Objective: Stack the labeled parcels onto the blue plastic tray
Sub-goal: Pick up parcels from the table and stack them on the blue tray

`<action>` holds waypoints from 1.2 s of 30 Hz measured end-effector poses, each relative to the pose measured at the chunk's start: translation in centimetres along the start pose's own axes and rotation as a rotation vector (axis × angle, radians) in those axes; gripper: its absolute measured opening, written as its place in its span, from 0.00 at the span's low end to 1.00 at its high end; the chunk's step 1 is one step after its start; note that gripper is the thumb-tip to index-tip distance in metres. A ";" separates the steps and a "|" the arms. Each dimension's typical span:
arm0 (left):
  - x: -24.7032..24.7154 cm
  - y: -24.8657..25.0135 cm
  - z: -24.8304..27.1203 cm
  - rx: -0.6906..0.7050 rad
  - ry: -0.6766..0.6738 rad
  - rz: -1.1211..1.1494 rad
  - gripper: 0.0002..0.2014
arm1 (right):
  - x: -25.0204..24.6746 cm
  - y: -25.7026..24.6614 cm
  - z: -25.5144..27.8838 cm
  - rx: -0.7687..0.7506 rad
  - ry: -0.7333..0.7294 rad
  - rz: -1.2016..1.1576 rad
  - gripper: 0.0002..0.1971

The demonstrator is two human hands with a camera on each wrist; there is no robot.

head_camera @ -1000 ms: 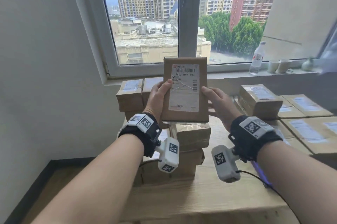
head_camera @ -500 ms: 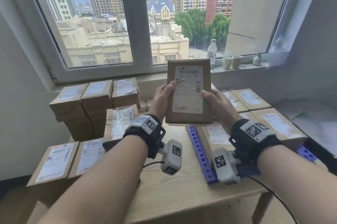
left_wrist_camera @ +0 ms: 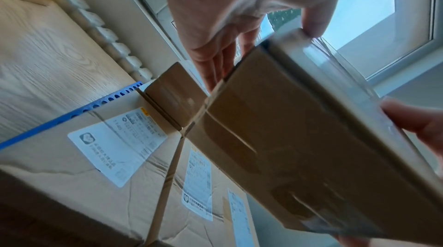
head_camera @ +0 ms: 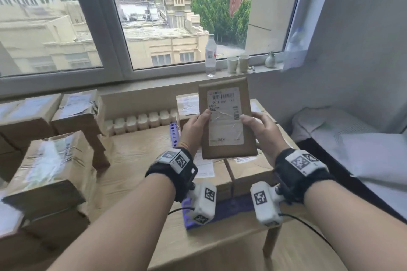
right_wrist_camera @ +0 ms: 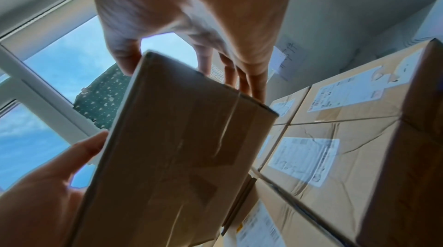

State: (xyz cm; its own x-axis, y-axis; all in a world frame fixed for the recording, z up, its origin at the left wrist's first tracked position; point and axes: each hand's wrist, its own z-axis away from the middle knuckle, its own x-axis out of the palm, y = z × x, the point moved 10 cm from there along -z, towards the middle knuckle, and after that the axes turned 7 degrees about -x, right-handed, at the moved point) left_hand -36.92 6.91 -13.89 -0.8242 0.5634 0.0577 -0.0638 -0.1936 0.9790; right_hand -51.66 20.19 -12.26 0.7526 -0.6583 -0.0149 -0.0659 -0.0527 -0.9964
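Note:
A flat brown labeled parcel (head_camera: 226,116) stands upright in the air, white label toward me, over the tray. My left hand (head_camera: 195,129) grips its left edge, thumb on the front, fingers behind. My right hand (head_camera: 259,127) grips its right edge the same way. Both wrist views show the parcel's taped back (left_wrist_camera: 287,137) (right_wrist_camera: 179,146) with fingers behind it. The blue plastic tray (head_camera: 233,206) lies on the wooden table (head_camera: 136,153) and holds several labeled parcels (head_camera: 248,169) side by side; its perforated blue rim (left_wrist_camera: 72,116) shows in the left wrist view.
Stacks of labeled boxes (head_camera: 55,160) stand at the left of the table. A radiator (head_camera: 141,119) runs under the window sill, which carries a water bottle (head_camera: 210,54) and paper cups (head_camera: 239,63). A white bed (head_camera: 363,149) is at the right.
I have turned to the right with the parcel held in both hands. The view has swung from the left box stacks to the tray, which now lies under the parcel.

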 end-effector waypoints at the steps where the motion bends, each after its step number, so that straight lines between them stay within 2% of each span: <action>1: 0.6 -0.2 -0.4 -0.002 0.001 -0.021 0.31 | -0.7 0.5 -0.5 0.010 0.012 -0.007 0.33; 3: 1.6 -0.3 -1.4 -0.004 0.002 -0.073 0.18 | -2.0 1.6 -1.6 0.037 0.037 -0.014 0.28; 5: 2.2 -0.2 -2.9 0.002 0.009 -0.126 0.12 | -2.8 2.5 -3.1 0.052 0.046 -0.013 0.25; 12: 3.8 0.5 -9.5 0.007 0.025 -0.202 0.22 | -3.6 4.2 -9.7 0.081 0.083 -0.008 0.21; 16: 3.6 2.1 -14.3 0.020 0.063 -0.244 0.29 | -3.0 4.0 -14.8 0.082 0.053 0.008 0.15; 20: 2.1 4.2 -18.2 0.092 0.147 -0.401 0.22 | -1.8 5.3 -19.1 0.121 0.021 0.001 0.35; 22: 1.1 4.5 -19.5 0.104 0.191 -0.448 0.20 | -1.1 6.4 -20.6 0.149 -0.003 0.013 0.37; 25: 0.0 3.8 -21.1 0.078 0.234 -0.542 0.17 | -0.5 8.4 -22.2 0.193 -0.020 0.053 0.34; 29: 0.1 2.9 -22.2 0.080 0.231 -0.727 0.23 | 0.3 11.1 -24.0 0.275 -0.050 0.070 0.38; 34: 0.5 2.3 -23.3 0.079 0.243 -0.880 0.30 | 0.9 12.9 -25.3 0.344 -0.090 0.103 0.24; 36: 0.7 2.3 -23.6 0.101 0.265 -0.938 0.30 | 1.3 13.3 -25.8 0.348 -0.119 0.116 0.21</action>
State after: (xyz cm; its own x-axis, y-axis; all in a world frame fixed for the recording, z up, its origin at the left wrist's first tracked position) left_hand -50.92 -12.11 -16.22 -0.5644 0.2523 -0.7860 -0.7191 0.3175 0.6182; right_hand -68.44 -0.71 -23.41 0.8252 -0.5522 -0.1188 0.0555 0.2886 -0.9558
